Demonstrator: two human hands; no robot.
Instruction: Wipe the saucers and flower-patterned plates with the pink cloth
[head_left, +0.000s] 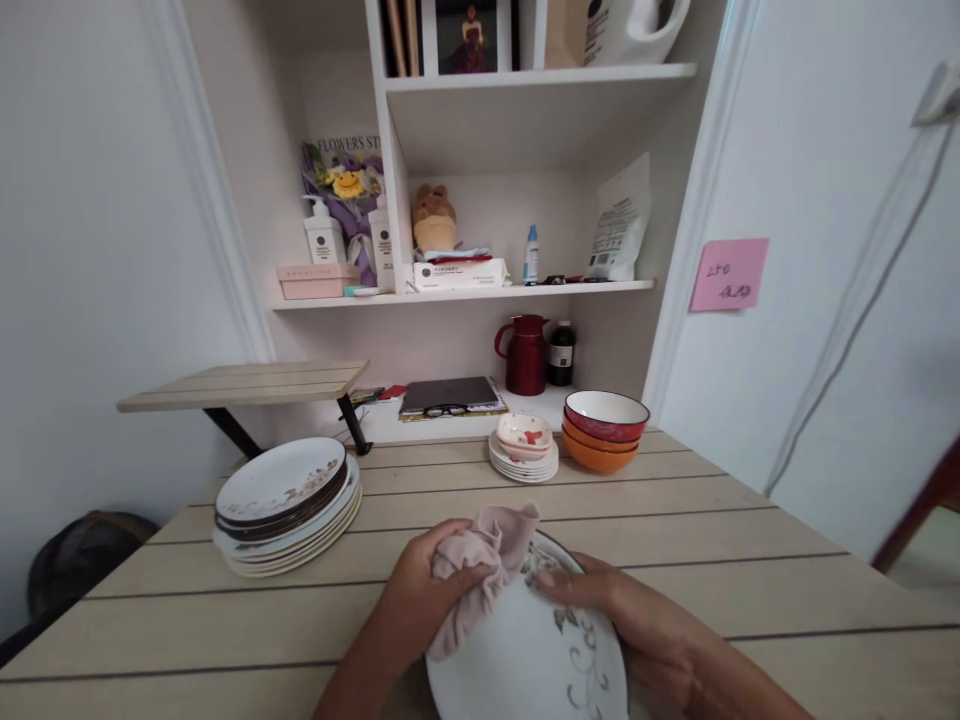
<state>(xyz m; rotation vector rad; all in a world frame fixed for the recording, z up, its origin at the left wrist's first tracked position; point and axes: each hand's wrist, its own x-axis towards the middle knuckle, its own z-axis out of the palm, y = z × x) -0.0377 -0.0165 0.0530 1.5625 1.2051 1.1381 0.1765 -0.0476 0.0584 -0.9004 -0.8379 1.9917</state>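
Observation:
A white oval-looking plate (517, 660) with a dark rim and brown floral scrolls is tilted toward me at the front of the table. My right hand (622, 610) grips its right edge, thumb on the face and fingers behind. Bunched in my left hand (427, 590) is a pale pink cloth (491, 550), pressed against the plate's upper left rim. The cloth hides that part of the rim, and the plate's lower end runs out of view.
A stack of plates (285, 500) stands at left, beside a small raised wooden shelf (247, 385). Farther back sit small saucers with little dishes (523, 455) and stacked bowls (604, 430). A red thermos jug (526, 355) and dark bottle (561, 355) stand behind, under white shelving (465, 298).

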